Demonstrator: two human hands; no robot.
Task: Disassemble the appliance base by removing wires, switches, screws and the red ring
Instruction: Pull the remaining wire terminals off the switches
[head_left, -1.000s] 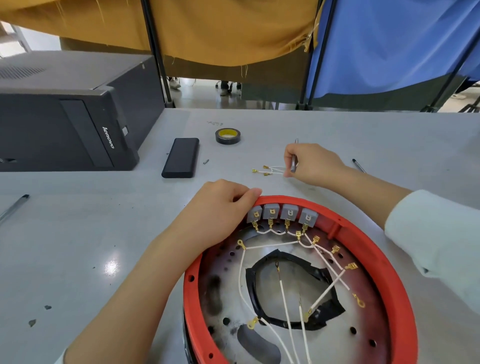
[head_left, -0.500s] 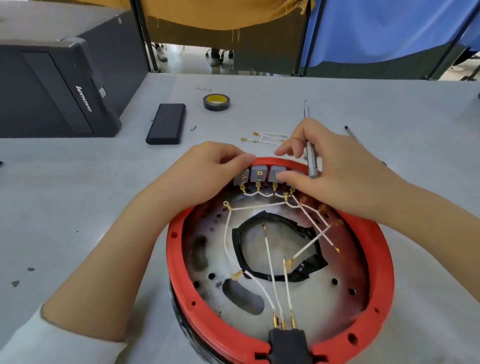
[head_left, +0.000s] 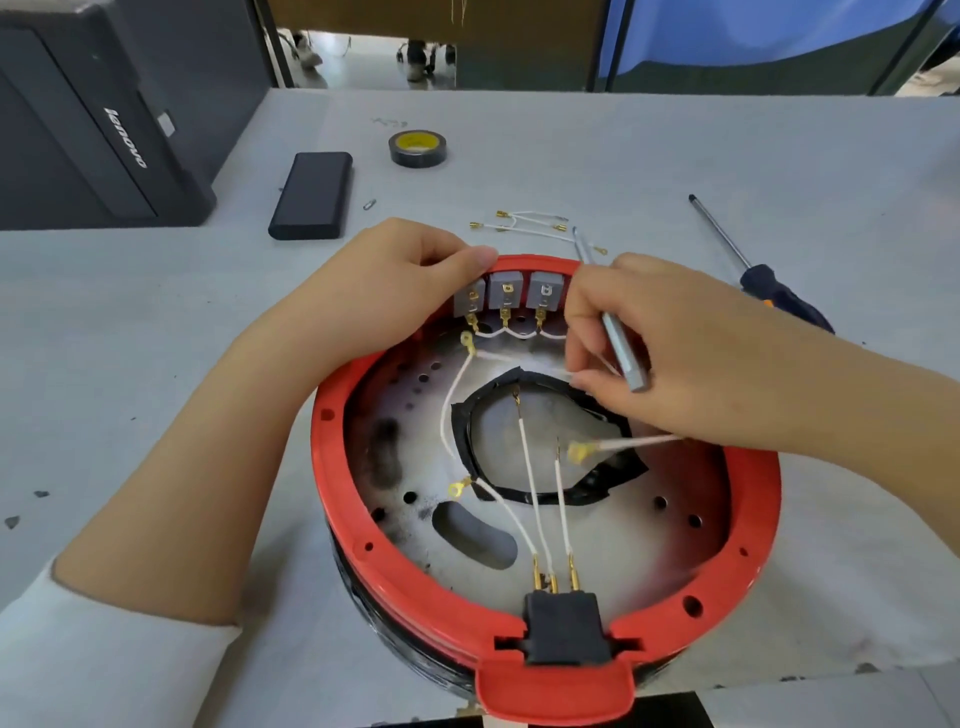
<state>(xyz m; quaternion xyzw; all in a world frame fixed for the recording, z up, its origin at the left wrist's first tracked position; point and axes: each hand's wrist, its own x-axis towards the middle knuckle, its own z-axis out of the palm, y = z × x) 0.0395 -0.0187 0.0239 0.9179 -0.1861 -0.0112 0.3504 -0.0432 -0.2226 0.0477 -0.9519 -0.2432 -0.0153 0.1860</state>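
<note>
The base (head_left: 545, 493) sits on the surface (head_left: 156, 364), left hand (head_left: 400, 280) curled over the red ring (head_left: 395, 577) beside the switches (head_left: 506, 291). Right hand (head_left: 654, 343) holds a slim tool (head_left: 621, 348) while its fingertips pinch a white wire (head_left: 524, 358), hiding the fourth switch. Behind: loose wires (head_left: 524, 223), screwdriver (head_left: 753, 265), tape (head_left: 417, 148), black case (head_left: 313, 195).

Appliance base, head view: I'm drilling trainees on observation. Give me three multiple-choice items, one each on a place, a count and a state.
1. Where does the tape roll lie?
A. inside the red ring
B. on the table beyond the base
C. on the computer

2. How many grey switches show uncovered?
A. one
B. three
C. six

3. What is the right hand doing?
A. resting flat on the table
B. holding a metal tool and pinching a white wire
C. gripping the screwdriver

B: it sits past the ring.
B: three in a row.
B: tool in its fingers.
</note>
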